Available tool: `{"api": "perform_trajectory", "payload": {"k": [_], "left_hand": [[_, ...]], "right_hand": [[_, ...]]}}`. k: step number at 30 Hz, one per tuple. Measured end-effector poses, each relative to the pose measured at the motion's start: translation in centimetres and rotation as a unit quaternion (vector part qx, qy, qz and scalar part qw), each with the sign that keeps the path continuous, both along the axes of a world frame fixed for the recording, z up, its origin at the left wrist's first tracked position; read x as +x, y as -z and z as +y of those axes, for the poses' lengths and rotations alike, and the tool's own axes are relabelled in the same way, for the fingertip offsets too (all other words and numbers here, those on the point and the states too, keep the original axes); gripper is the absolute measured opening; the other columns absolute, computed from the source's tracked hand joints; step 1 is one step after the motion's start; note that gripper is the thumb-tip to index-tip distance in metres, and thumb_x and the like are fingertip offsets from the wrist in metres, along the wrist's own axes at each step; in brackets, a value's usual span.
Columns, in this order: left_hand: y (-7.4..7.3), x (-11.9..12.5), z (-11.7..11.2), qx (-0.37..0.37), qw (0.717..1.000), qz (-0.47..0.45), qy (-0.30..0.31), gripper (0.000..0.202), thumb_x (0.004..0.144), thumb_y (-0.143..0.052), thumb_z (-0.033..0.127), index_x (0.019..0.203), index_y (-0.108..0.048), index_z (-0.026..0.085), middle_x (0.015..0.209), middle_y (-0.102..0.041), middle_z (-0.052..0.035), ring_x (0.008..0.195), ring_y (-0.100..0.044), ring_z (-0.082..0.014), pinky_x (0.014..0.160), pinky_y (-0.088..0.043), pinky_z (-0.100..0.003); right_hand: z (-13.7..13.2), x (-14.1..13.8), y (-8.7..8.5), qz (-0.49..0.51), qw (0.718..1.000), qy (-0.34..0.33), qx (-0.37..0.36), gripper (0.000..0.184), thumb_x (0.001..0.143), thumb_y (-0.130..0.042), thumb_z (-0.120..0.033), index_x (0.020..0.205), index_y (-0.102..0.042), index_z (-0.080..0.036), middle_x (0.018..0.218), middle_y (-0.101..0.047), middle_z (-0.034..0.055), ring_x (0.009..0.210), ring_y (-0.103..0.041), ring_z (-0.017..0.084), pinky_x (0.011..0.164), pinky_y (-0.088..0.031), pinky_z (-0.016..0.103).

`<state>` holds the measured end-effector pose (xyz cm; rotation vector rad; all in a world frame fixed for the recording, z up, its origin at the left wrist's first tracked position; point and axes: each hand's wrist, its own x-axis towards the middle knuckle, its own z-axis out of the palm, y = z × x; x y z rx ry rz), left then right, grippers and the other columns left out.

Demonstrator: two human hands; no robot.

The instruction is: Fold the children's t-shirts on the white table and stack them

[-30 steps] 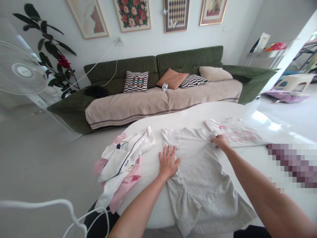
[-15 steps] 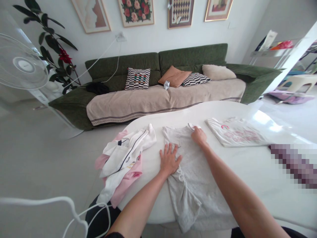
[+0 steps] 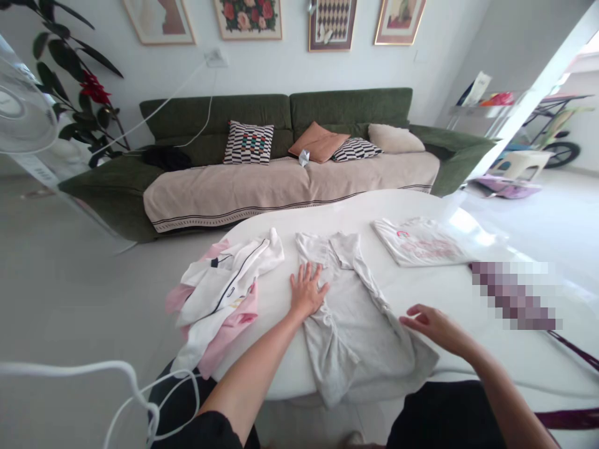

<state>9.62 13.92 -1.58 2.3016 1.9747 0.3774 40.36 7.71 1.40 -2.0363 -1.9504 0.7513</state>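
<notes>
A light grey shirt (image 3: 362, 318) with gathered sides lies on the white table (image 3: 285, 368) in front of me, its lower end close to the near edge. Its right side is folded inward near the top, and that flap lies on the front. My left hand (image 3: 307, 293) rests flat with spread fingers on the shirt's upper left side. By the lower right edge of the shirt is my right hand (image 3: 435, 327), thumb and fingers apart and slightly bent. Nothing shows between them; whether the fingertips touch the cloth I cannot tell.
White and pink clothes (image 3: 224, 280) are heaped at the table's left edge. A folded white T-shirt (image 3: 421, 242) with pink print lies back right, a pixelated purple item (image 3: 515, 296) nearer. A white cable (image 3: 126, 368) loops at lower left. The green sofa (image 3: 210, 125) stands behind.
My right hand has left the shirt's upper right corner and moved down toward me to its lower right edge. The right side is now folded inward. My left hand stays on the shirt.
</notes>
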Motion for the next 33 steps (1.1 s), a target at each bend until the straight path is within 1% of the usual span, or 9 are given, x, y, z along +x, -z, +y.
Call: {"api": "perform_trajectory", "payload": {"k": [3,7,10,12,16,19,22,27,33], "left_hand": [[-0.1,0.0,0.0,0.006,1.000,0.003,0.000,0.057,0.085,-0.027,0.054,0.137,-0.022,0.032,0.144,-0.024,-0.0033,0.132,-0.015,-0.0267,0.101,-0.020,-0.052],[-0.3,0.0,-0.1,-0.003,1.000,0.006,0.001,0.056,0.085,-0.026,0.054,0.137,-0.023,0.033,0.144,-0.024,-0.0026,0.132,-0.015,-0.0260,0.101,-0.020,-0.050],[-0.3,0.0,-0.2,-0.005,1.000,0.005,0.004,0.056,0.085,-0.026,0.055,0.137,-0.023,0.033,0.145,-0.022,-0.0019,0.132,-0.014,-0.0255,0.101,-0.019,-0.050],[-0.2,0.0,-0.2,-0.003,1.000,0.003,0.003,0.056,0.085,-0.027,0.054,0.137,-0.023,0.033,0.145,-0.022,-0.0020,0.132,-0.014,-0.0253,0.101,-0.019,-0.050],[0.0,0.0,-0.1,0.006,1.000,-0.002,0.005,0.056,0.085,-0.027,0.054,0.137,-0.022,0.033,0.145,-0.023,-0.0026,0.132,-0.015,-0.0255,0.101,-0.019,-0.051],[0.1,-0.1,0.0,0.006,1.000,-0.002,0.005,0.056,0.085,-0.026,0.055,0.137,-0.022,0.033,0.144,-0.023,-0.0024,0.132,-0.015,-0.0254,0.101,-0.019,-0.051],[0.4,-0.2,0.1,0.008,1.000,0.001,0.007,0.057,0.085,-0.025,0.055,0.137,-0.020,0.034,0.144,-0.023,-0.0025,0.132,-0.014,-0.0255,0.101,-0.019,-0.051],[1.1,-0.1,0.2,0.001,1.000,0.004,0.010,0.059,0.085,-0.023,0.057,0.138,-0.016,0.033,0.146,-0.018,-0.0027,0.133,-0.010,-0.0263,0.102,-0.015,-0.052],[-1.3,0.1,1.2,-0.145,0.987,-0.069,0.015,0.068,0.081,-0.030,0.059,0.140,-0.013,0.028,0.148,-0.005,-0.0062,0.134,0.002,-0.0289,0.101,-0.003,-0.058]], "right_hand": [[-3.9,-1.6,0.8,-0.054,0.998,0.009,0.024,0.024,0.072,-0.051,-0.045,0.073,-0.053,-0.021,0.060,-0.058,0.0007,0.058,-0.054,0.017,0.054,-0.037,0.026],[-6.8,-5.9,0.2,-0.159,0.972,0.038,0.171,0.010,0.078,-0.042,-0.027,0.074,-0.049,-0.021,0.072,-0.056,0.0024,0.061,-0.053,0.016,0.054,-0.036,0.025],[-8.9,-8.1,0.2,-0.169,0.955,-0.053,0.237,0.022,0.074,-0.037,-0.010,0.086,-0.052,-0.021,0.083,-0.057,0.0050,0.072,-0.056,0.017,0.058,-0.040,0.024],[-10.3,-8.5,0.1,-0.147,0.953,-0.147,0.221,0.034,0.071,-0.035,-0.003,0.093,-0.054,-0.020,0.085,-0.059,0.0057,0.077,-0.058,0.017,0.061,-0.042,0.023],[-11.1,-7.6,-1.8,-0.063,0.961,-0.233,0.133,0.035,0.081,-0.037,-0.015,0.113,-0.051,-0.022,0.092,-0.062,0.0053,0.070,-0.062,0.015,0.061,-0.046,0.023],[-9.4,-7.5,-3.1,-0.022,0.967,-0.168,0.193,0.038,0.088,-0.033,-0.031,0.123,-0.044,-0.023,0.115,-0.056,0.0087,0.097,-0.058,0.018,0.080,-0.046,0.028],[-7.1,-8.8,-1.0,-0.068,0.953,-0.092,0.282,0.055,0.088,-0.030,-0.043,0.135,-0.030,-0.014,0.137,-0.034,0.0157,0.126,-0.032,0.024,0.097,-0.035,0.040],[-5.8,-11.3,5.4,-0.160,0.956,-0.069,0.237,0.075,0.082,-0.026,-0.061,0.134,-0.032,-0.007,0.142,-0.021,0.0189,0.132,-0.014,0.028,0.100,-0.026,0.046],[-6.0,-11.1,5.7,-0.177,0.962,-0.066,0.199,0.074,0.083,-0.022,-0.060,0.137,-0.026,-0.010,0.146,-0.011,0.0152,0.134,-0.007,0.026,0.103,-0.021,0.044]]}}
